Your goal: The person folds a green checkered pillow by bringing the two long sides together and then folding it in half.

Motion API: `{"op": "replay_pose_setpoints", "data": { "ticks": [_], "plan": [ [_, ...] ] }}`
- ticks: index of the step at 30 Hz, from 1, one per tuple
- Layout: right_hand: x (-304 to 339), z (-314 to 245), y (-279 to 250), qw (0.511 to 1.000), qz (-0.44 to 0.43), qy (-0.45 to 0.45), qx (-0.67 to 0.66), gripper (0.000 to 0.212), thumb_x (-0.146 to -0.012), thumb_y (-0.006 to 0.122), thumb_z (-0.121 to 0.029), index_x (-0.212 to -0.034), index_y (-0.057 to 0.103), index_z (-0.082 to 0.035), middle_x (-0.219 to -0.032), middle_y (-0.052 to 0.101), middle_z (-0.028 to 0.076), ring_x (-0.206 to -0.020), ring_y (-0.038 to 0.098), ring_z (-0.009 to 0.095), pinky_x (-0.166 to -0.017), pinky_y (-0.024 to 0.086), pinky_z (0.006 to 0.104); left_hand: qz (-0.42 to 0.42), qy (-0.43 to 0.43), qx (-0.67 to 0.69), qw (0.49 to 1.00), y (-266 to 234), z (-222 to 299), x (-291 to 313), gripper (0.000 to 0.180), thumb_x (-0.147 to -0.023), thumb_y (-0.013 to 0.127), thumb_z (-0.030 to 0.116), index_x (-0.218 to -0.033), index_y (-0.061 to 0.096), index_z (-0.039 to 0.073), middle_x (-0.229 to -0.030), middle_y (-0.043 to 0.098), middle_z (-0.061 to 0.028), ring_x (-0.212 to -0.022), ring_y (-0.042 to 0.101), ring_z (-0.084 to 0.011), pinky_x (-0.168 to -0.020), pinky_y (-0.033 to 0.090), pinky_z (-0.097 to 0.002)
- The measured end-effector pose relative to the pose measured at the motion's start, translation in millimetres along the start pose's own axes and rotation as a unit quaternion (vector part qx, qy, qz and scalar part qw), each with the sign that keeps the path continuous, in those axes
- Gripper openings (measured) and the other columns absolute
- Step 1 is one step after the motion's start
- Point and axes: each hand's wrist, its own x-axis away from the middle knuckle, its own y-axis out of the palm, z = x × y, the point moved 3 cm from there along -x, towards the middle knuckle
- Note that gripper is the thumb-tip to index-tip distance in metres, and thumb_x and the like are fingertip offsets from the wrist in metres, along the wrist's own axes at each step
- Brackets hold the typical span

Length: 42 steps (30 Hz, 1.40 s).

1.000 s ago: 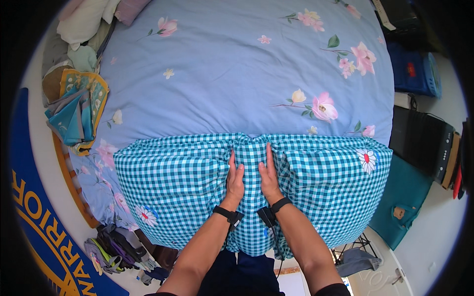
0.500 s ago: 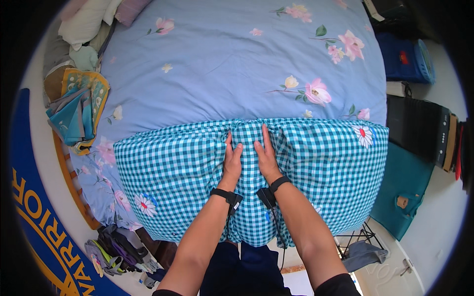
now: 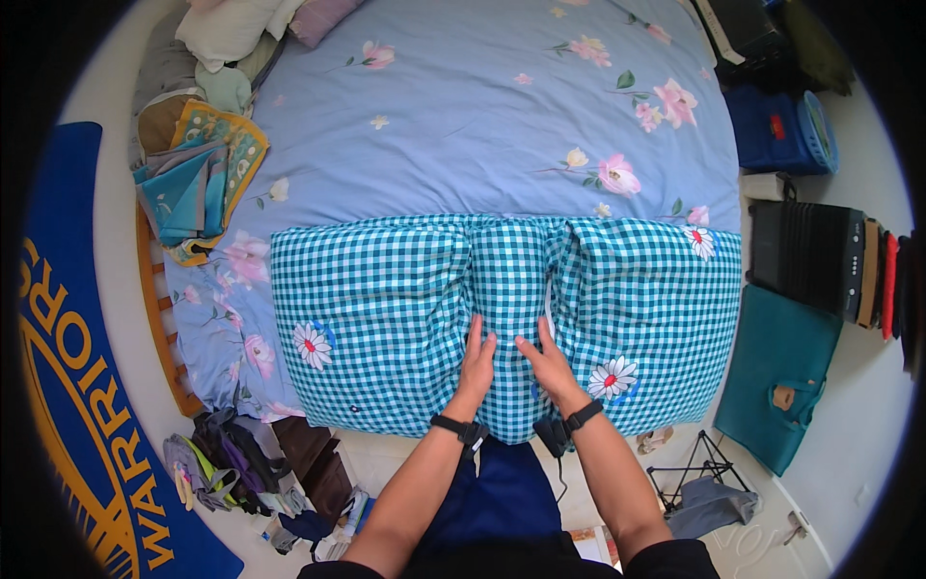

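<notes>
Bed (image 3: 154,289) under floral duvet (image 3: 463,125)

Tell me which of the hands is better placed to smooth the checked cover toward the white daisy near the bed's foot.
The right hand. It lies flat on the checked cover right beside the daisy, while the left hand rests farther from it.

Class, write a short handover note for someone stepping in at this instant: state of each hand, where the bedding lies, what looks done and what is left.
Left hand: open, palm flat on the checked quilt, near its middle by the foot edge.
Right hand: open, flat on the same quilt, just beside the left, apart from it.
The teal checked quilt lies folded across the foot of the bed, on the blue floral sheet.
Done: the quilt is laid across the bed.
Left: creases at the centre fold are not yet flat; a pile of folded cloths sits at the bed's left edge.
</notes>
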Motion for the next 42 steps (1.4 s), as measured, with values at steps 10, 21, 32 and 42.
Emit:
{"op": "replay_pose_setpoints", "data": {
  "ticks": [10, 21, 32, 42],
  "plan": [
    [-67, 0, 5, 0.996, 0.036, 0.073, -0.034, 0.107, -0.092, 0.064, -0.055, -0.161, 0.007, 0.002, -0.169, 0.012, 0.021, -0.154, 0.019, 0.032, -0.124, 0.019, 0.0408, 0.010, -0.182, 0.134, 0.974, -7, 1, -64, 0.078, -0.102, 0.042, 0.054, -0.160, 0.024, 0.005, -0.167, 0.024, -0.0143, -0.153, 0.021, -0.0271, -0.125, 0.012, -0.0420],
    [-11, 14, -2, 0.997, 0.026, 0.061, -0.040, 0.095, -0.096, 0.064, -0.045, -0.157, 0.017, 0.011, -0.159, 0.033, 0.029, -0.148, 0.036, 0.032, -0.120, 0.027, 0.0368, 0.084, 0.041, -0.058, 0.994, -2, -50, -15, 0.060, -0.106, 0.040, 0.034, -0.157, 0.032, 0.002, -0.162, 0.030, -0.0232, -0.151, 0.027, -0.0359, -0.123, 0.022, -0.0416],
    [3, 120, 17, 0.985, 0.083, 0.051, 0.140, 0.087, -0.100, 0.056, -0.045, -0.160, 0.015, 0.003, -0.167, 0.020, 0.021, -0.154, 0.021, 0.031, -0.125, 0.017, 0.0377, 0.054, -0.118, -0.091, 0.987, 1, -106, 9, 0.058, -0.108, 0.030, 0.038, -0.153, 0.039, 0.002, -0.156, 0.039, -0.0231, -0.145, 0.036, -0.0367, -0.120, 0.028, -0.0405],
    [36, 126, 5, 0.990, 0.126, -0.062, 0.021, 0.063, -0.097, 0.067, -0.029, -0.146, 0.044, 0.002, -0.140, 0.056, 0.025, -0.129, 0.057, 0.030, -0.105, 0.046, 0.0368, 0.100, 0.043, -0.171, 0.979, -11, -102, 40, 0.054, -0.109, 0.034, 0.032, -0.150, 0.041, -0.002, -0.150, 0.043, -0.0254, -0.140, 0.039, -0.0379, -0.117, 0.031, -0.0427]
  ]
}}
